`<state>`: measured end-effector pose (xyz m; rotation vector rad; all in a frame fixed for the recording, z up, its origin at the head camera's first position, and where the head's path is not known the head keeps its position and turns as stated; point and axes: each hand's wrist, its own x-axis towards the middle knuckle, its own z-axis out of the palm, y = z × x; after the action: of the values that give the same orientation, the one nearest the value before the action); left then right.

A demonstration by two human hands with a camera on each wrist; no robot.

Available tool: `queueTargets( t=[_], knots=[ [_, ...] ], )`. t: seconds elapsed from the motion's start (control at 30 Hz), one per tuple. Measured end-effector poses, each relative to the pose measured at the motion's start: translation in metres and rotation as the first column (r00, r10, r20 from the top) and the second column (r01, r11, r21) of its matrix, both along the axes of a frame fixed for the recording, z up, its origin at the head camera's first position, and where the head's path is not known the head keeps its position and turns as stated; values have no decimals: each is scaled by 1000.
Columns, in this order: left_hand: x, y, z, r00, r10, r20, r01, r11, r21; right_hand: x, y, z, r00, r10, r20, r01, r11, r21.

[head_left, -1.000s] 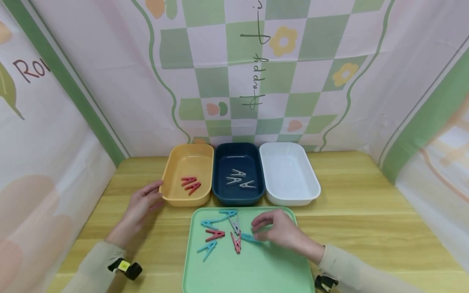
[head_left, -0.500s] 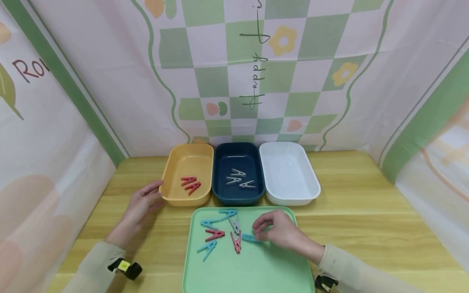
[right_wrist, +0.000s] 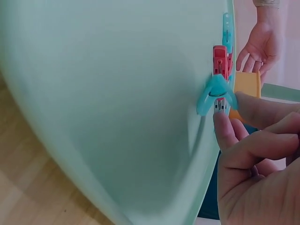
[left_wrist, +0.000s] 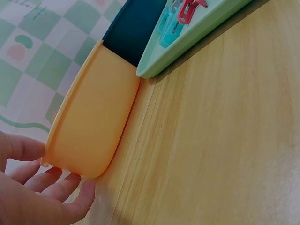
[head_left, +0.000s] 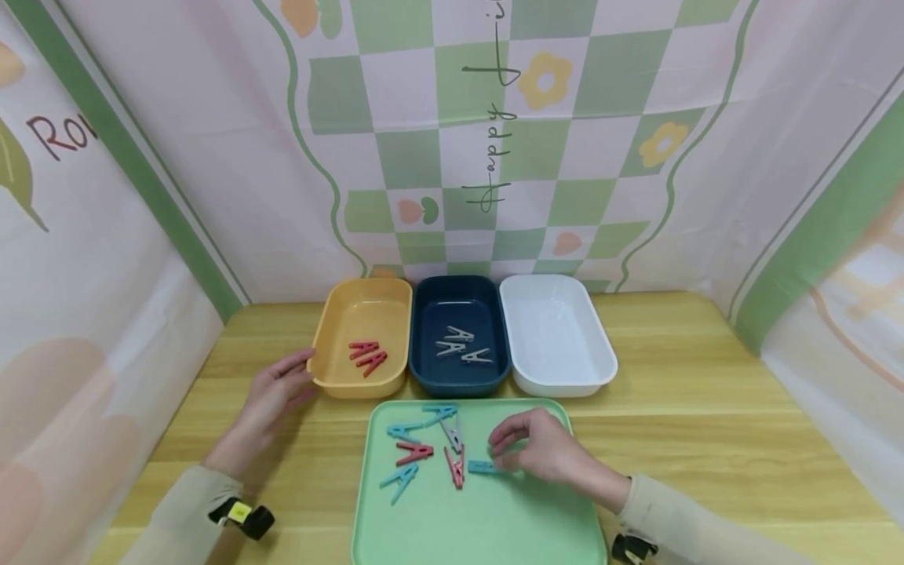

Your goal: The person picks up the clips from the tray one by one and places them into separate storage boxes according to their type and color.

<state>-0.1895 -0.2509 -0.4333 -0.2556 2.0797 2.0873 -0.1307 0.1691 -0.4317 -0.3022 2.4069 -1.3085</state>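
My left hand (head_left: 278, 392) holds the near left rim of a yellow tray (head_left: 339, 314); in the left wrist view its thumb is at the rim and the fingers lie against the outer wall. Two red clothespins (head_left: 370, 362) lie inside that tray. Over the green tray (head_left: 487, 526), my right hand (head_left: 540, 446) pinches one leg of a blue clothespin (right_wrist: 217, 86) between thumb and fingertips. Left of it on the green tray are red clothespins (head_left: 414, 453), a grey clothespin (head_left: 453, 434) and several more blue clothespins (head_left: 400, 480), some overlapping.
A dark blue tray (head_left: 459, 294) with three grey clothespins (head_left: 476, 356) stands beside the yellow one. At its right is a white tray (head_left: 558, 329) with nothing in it. All rest on a wooden table (head_left: 678, 377) before a patterned cloth (head_left: 473, 157).
The right hand has shifted slightly right, and the blue clothespin at its fingertips has moved and turned a little with it. My left hand stays at the yellow tray.
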Motion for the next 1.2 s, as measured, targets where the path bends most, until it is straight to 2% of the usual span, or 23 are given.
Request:
queueTargets(
  t=[0.17,0.43,0.7,0.93,1.2],
  knots=[
    [0,0,1,1000,0,3,0,1000,-2,2,0,2,1000,29,7,-29,1000,5],
    [0,0,3,1000,-3,-3,3,1000,-8,1,3,-2,997,68,-32,-67,997,22],
    [0,0,0,1000,-1,1,1,1000,-10,0,8,-7,999,49,-1,-49,999,-6],
    [0,0,1,1000,-5,-4,5,1000,-11,1,12,-10,998,70,-1,-70,997,-26],
    [1,1,1,1000,1,0,-1,1000,-13,5,17,-13,997,16,80,-9,996,-91]
  ],
)
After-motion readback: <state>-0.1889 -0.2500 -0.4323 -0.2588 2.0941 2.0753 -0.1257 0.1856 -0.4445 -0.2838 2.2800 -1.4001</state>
